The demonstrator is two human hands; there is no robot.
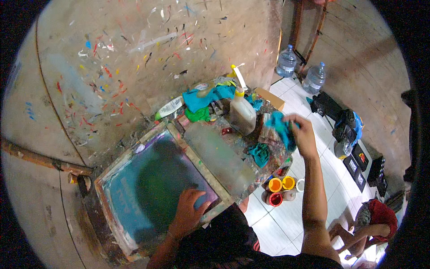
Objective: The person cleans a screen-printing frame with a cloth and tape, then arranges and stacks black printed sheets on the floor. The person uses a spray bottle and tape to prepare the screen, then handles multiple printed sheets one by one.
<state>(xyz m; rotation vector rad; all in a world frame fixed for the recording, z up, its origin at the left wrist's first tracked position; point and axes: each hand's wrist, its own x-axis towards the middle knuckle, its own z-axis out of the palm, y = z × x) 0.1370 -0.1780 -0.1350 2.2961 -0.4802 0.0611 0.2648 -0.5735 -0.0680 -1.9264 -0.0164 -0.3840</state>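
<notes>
A wooden-framed printing screen (pixel 152 188) is lying in the lower left of the frame, its mesh stained blue and dark green. The left hand (pixel 188 213) is pressing flat on the mesh near the frame's lower right corner, fingers spread and holding nothing. To the right of centre, the right hand (pixel 302 134) is pinching a teal rag (pixel 280 127) above a cluttered, paint-crusted side table (pixel 224 161). Just left of that hand a spray bottle (pixel 242 112) of brownish liquid is standing upright, with more teal and green rags (pixel 204 103) bunched behind it. Below the table's edge, open pots of yellow, orange and red ink (pixel 280 188) are sitting on the white tiled floor (pixel 277 224).

The risks, as I judge them: the rag-carrying arm is passing close to the tall bottle, so a careless sweep could be tipping it over. Leaning hard on the mesh could be stretching or tearing it.
</notes>
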